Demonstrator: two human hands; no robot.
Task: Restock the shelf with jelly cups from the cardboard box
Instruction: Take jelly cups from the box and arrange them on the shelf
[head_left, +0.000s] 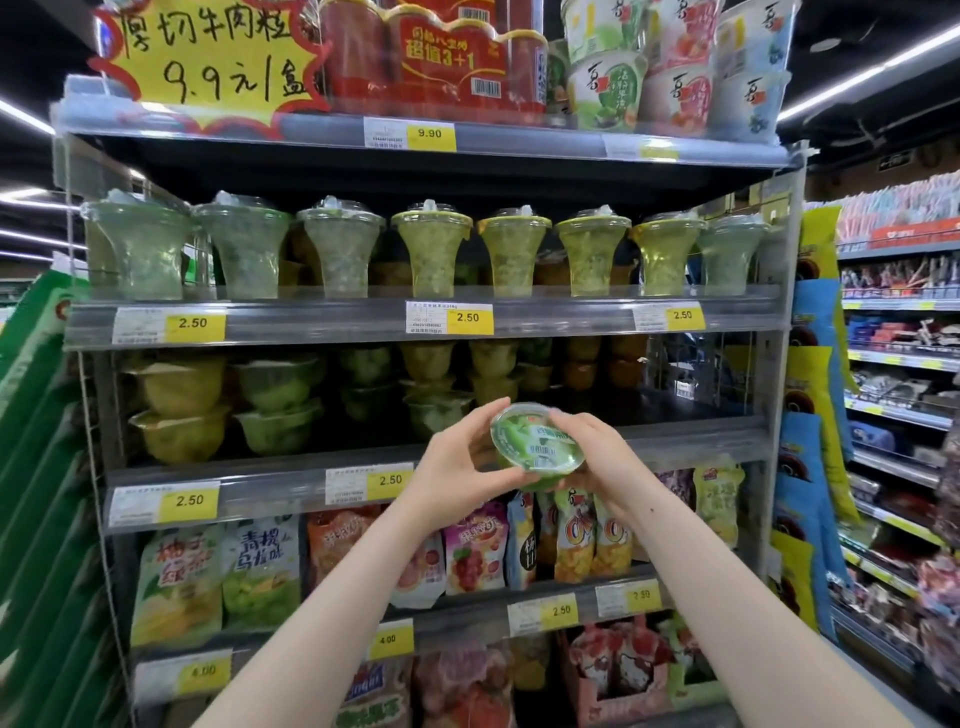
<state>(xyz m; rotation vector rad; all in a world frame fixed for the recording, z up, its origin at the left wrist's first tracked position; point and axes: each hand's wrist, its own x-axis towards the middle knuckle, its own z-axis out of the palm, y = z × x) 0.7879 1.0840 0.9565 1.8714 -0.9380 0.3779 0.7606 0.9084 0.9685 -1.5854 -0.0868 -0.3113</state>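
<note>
A green jelly cup (535, 441) with a clear lid and a printed label is held in front of the third shelf (691, 441). My left hand (462, 462) grips its left side and bottom, and my right hand (597, 457) grips its right side. Its lid tilts toward me. Behind it, that shelf holds stacked yellow and green jelly cups (280, 400) on the left, and the right part shows bare dark shelf. The cardboard box is out of view.
Tall green and yellow cups (431, 249) line the shelf above. Bagged snacks (260, 571) fill the shelves below. Yellow price tags (189, 500) mark the rails. Hanging packets (815, 415) flank the right post, and another aisle of shelving (904, 364) lies further right.
</note>
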